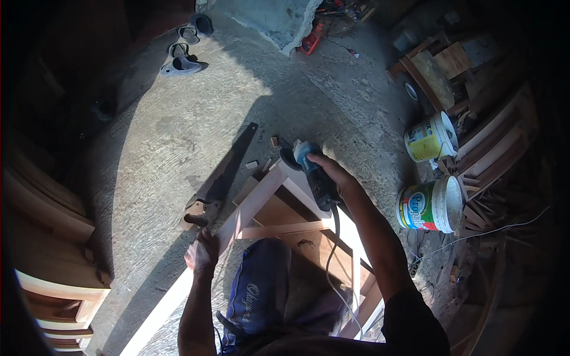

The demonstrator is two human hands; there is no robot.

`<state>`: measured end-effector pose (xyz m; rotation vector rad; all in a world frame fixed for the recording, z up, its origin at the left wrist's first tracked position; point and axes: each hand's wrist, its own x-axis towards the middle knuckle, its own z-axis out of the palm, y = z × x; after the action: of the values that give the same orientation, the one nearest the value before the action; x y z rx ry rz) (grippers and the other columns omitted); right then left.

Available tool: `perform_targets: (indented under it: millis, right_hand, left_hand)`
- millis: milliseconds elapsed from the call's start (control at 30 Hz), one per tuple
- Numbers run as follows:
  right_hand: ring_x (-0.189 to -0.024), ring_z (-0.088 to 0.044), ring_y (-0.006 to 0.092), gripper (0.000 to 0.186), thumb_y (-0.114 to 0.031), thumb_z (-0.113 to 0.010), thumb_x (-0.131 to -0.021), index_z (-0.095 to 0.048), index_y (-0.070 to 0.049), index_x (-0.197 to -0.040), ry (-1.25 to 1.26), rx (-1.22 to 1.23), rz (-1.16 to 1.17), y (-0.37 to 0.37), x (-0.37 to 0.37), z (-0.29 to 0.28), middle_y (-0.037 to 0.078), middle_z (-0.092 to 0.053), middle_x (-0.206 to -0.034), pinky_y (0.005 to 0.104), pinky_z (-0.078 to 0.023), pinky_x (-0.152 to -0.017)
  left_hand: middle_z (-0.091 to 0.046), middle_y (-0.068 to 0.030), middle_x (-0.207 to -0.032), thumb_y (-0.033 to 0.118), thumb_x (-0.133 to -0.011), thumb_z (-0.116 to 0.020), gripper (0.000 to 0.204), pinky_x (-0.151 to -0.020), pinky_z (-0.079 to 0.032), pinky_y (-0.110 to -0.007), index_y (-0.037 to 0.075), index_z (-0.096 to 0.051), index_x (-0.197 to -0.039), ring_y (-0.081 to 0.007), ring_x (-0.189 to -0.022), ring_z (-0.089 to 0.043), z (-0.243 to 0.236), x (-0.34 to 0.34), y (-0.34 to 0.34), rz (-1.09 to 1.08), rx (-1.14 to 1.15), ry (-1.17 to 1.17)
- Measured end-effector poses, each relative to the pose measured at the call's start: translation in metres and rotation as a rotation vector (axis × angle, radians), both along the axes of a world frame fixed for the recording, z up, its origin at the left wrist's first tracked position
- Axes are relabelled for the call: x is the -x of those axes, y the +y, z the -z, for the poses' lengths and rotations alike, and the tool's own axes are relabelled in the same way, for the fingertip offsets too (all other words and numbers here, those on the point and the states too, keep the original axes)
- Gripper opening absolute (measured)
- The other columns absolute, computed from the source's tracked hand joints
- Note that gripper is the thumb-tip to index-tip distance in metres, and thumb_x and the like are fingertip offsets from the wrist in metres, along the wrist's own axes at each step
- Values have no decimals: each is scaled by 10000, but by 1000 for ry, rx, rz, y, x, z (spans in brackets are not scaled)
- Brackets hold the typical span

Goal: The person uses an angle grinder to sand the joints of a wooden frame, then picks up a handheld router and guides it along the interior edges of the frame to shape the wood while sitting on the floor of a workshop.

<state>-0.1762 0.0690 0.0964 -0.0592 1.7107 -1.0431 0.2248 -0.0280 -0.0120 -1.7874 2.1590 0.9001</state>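
Note:
My right hand (330,169) is wrapped around an angle grinder (317,181), its disc side over the far corner of a pale wooden frame (258,200). A dark cord trails from the grinder back toward my legs. Lower on the left, my left hand (202,252) closes on the frame's long left rail, though the undersides of its fingers are hidden. Just beyond that hand, a handsaw (224,169) with a wooden handle lies on the floor, blade pointing away. One knee in blue trousers (261,285) is beside the rail.
Small wood offcuts (252,165) lie near the frame's far corner. Two plastic buckets (430,204) stand at the right, beside stacked timber (496,139). Curved wooden pieces (53,291) fill the left edge. Sandals (181,65) and a red tool (310,40) are farther off.

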Motion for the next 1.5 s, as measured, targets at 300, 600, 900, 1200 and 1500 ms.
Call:
perform_targets:
  millis: [300, 600, 900, 1200, 1500]
  right_hand:
    - [-776, -680, 202, 718, -567, -749, -838, -565, -111, -1361, 16, -21, -8, 97, 0, -9, 102, -672, -970, 389, -564, -709]
    - [-638, -681, 205, 635, -521, -763, -835, -583, -48, -1218, -65, -245, 423, 386, 2, -24, 130, -665, -872, 340, -573, -528]
    - [-586, -641, 181, 425, -434, -725, -898, -648, -69, -1101, 198, -44, 954, 637, -32, -5, 76, -674, -824, 336, -543, -540]
    - [-503, -664, 213, 502, -509, -638, -962, -646, -11, -1021, 67, 452, 1231, 681, -74, 22, 111, -681, -694, 309, -560, -458]
    - [-589, -689, 262, 569, -574, -614, -947, -647, -14, -1044, -119, 529, 1228, 706, -111, 50, 154, -700, -768, 364, -578, -521]
  left_hand:
    - [-749, -196, -1008, 553, -1041, -361, 549, -774, -556, -575, 146, -703, -1176, -452, -925, -710, 44, -21, -1, 85, 292, 20]
    - [-732, -194, -1124, 497, -1053, -400, 560, -774, -570, -489, 66, -630, -1325, -390, -965, -718, 95, -30, -22, 180, 319, 115]
    - [-582, -188, -1405, 292, -1103, -348, 459, -856, -530, -364, 47, -464, -1474, -289, -1115, -666, 164, -56, -75, 448, 428, 38]
    - [-511, -205, -1501, 220, -1082, -368, 480, -833, -555, -430, 85, -390, -1542, -315, -1063, -679, 188, -45, -78, 989, 991, -1032]
    - [-447, -321, -1525, 187, -1086, -368, 457, -884, -517, -469, 34, -437, -1511, -418, -1103, -620, 172, -46, -79, 1097, 1049, -1005]
